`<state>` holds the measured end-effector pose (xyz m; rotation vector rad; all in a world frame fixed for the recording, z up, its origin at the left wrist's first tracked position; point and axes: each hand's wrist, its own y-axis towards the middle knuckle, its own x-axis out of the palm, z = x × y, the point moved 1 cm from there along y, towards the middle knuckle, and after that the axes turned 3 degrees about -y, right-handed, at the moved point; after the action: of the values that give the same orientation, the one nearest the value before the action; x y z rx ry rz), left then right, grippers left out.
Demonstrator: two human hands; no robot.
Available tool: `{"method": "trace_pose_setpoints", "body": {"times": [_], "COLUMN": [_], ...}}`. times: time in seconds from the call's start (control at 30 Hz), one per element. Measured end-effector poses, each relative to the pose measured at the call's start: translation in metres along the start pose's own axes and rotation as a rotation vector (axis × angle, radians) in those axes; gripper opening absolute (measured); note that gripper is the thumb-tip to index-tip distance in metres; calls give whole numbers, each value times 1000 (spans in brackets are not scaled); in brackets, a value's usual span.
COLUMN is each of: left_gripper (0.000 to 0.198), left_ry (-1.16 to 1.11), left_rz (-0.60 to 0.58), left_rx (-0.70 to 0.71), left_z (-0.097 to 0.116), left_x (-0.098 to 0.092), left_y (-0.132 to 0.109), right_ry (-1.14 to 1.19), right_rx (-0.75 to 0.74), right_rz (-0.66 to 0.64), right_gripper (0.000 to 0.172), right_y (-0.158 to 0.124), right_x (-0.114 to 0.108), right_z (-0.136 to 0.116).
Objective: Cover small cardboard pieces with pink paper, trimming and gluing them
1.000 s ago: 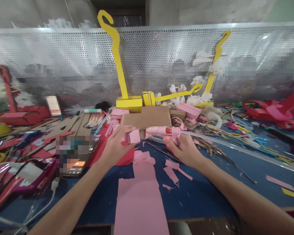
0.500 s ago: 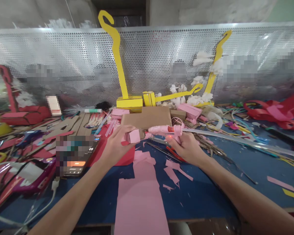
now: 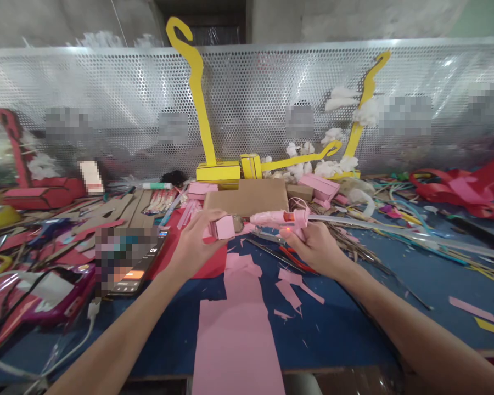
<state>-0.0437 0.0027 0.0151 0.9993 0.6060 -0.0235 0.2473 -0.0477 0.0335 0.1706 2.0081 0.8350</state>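
Between the fingers and thumb of my left hand (image 3: 195, 241) is a small pink box (image 3: 225, 227), held above the table. My right hand (image 3: 319, 249) grips a pink glue gun (image 3: 278, 218) by its handle; a small red light glows on it. The gun's nozzle points left at the box, with a gap between them. A long clear glue stick (image 3: 366, 224) runs out behind the gun to the right. Below my hands, a large pink paper sheet (image 3: 236, 329) extends to the table's front edge. Red paper (image 3: 209, 263) lies under my left hand.
A phone (image 3: 138, 266) and a purple object with cables are at left. Behind my hands are brown cardboard (image 3: 263, 197) and yellow hook-shaped pieces (image 3: 200, 104). Red-handled pliers (image 3: 298, 260) and pink scraps lie near my right hand. A perforated metal panel (image 3: 247, 99) stands behind.
My right hand and the glue gun have shifted very slightly to the right. My left hand holds the box in nearly the same place.
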Motion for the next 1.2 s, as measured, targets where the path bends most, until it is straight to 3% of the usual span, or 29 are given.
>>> {"method": "trace_pose_setpoints", "body": {"times": [0.77,1.2], "left_gripper": [48,51], "left_ry": [-35,-80], "left_rz": [-2,27], "left_rx": [-123,-154], "left_z": [0,-1], "left_x": [1,2], "left_y": [2,2], "right_ry": [9,13], "right_rx": [-27,-57], "right_rz": [-42,1], "right_gripper": [56,54], "right_y": [-3,-2], "right_x": [1,1], "right_z": [1,-1]}}
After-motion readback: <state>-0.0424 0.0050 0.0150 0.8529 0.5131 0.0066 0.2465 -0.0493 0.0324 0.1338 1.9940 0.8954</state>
